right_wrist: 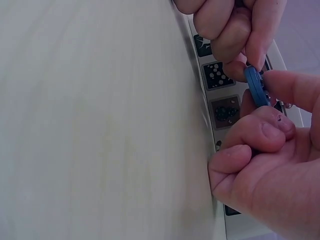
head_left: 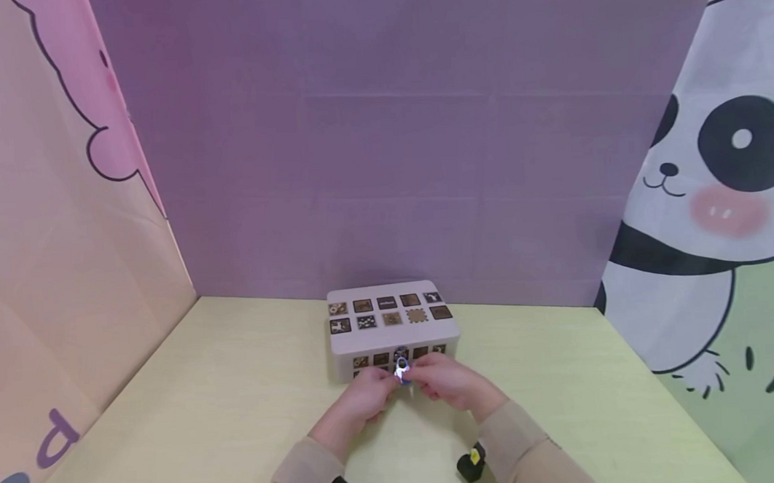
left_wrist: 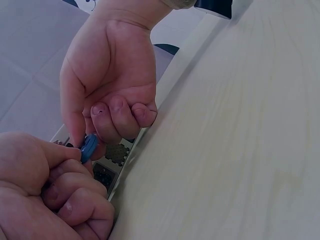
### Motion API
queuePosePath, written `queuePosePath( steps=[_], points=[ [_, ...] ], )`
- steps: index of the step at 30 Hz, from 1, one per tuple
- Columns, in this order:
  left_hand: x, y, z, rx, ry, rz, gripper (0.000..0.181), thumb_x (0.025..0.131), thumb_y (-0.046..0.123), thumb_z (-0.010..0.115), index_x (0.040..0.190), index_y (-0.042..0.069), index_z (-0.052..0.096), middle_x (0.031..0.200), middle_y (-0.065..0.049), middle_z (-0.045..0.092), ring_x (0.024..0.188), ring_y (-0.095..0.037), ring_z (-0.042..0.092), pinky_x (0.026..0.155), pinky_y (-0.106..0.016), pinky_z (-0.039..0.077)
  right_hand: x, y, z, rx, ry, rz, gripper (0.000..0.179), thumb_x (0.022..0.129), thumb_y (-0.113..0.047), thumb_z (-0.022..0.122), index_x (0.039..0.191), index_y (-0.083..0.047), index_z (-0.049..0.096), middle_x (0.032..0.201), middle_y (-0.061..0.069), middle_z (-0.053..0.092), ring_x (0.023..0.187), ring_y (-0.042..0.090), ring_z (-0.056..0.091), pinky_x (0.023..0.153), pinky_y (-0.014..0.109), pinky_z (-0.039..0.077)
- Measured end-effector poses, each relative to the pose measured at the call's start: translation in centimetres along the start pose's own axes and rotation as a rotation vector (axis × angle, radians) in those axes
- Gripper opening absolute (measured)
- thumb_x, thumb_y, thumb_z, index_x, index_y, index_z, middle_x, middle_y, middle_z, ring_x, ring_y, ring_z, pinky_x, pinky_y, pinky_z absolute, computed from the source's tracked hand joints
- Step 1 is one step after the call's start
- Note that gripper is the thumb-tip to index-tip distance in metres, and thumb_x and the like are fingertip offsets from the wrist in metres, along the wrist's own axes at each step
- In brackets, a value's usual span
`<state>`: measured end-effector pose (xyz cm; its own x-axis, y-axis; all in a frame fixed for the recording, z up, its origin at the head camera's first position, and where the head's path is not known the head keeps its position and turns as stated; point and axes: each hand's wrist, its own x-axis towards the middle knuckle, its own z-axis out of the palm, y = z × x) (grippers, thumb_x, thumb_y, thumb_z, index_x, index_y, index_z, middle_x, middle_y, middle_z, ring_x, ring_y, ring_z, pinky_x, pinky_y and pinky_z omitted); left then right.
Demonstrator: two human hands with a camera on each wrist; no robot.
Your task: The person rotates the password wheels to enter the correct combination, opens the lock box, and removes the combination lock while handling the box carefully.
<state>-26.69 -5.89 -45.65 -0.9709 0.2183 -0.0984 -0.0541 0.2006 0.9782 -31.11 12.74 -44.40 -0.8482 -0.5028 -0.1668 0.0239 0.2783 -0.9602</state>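
A small blue padlock (head_left: 403,373) with a metal shackle hangs at the front of a white box (head_left: 395,338) covered in small square pictures. My left hand (head_left: 366,393) pinches the padlock from the left between thumb and forefinger. From the opposite side, my right hand (head_left: 453,381) pinches it too, its other fingers curled in. Both wrist views show the padlock's blue body (left_wrist: 89,148) (right_wrist: 255,87) between the two sets of fingertips. Fingers hide part of the box's front face, and the padlock's details are too small to read.
The box stands on a pale wood-patterned table (head_left: 237,395), near a purple back wall (head_left: 383,161). A cream printed sheet (head_left: 66,251) borders the left side; a panda-printed sheet (head_left: 771,309) borders the right. Black wrist devices (head_left: 471,463) sit by both sleeves.
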Motion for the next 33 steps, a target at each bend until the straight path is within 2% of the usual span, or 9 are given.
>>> queuePosePath(
  steps=[11, 33],
  points=[
    [-0.02, 0.02, 0.03, -0.026, -0.017, 0.002, 0.024, 0.102, 0.012, 0.053, 0.103, -0.007, 0.068, 0.056, 0.008, 0.037, 0.043, -0.005, 0.028, 0.04, -0.02, 0.024, -0.16, -0.52, 0.2, -0.045, 0.011, 0.014, 0.022, 0.097, -0.014, 0.063, 0.106, 0.006, 0.069, 0.065, -0.002, 0.044, 0.053, 0.01, 0.034, 0.052, 0.022, 0.029],
    [-0.02, -0.02, -0.01, -0.032, -0.031, 0.009, 0.025, 0.103, 0.013, 0.052, 0.102, -0.008, 0.068, 0.055, 0.008, 0.036, 0.043, -0.005, 0.027, 0.039, -0.02, 0.023, 0.09, -0.35, 0.52, -0.046, 0.016, 0.018, 0.021, 0.098, -0.013, 0.059, 0.1, 0.004, 0.07, 0.062, -0.004, 0.041, 0.051, 0.009, 0.033, 0.049, 0.021, 0.027]
  ],
)
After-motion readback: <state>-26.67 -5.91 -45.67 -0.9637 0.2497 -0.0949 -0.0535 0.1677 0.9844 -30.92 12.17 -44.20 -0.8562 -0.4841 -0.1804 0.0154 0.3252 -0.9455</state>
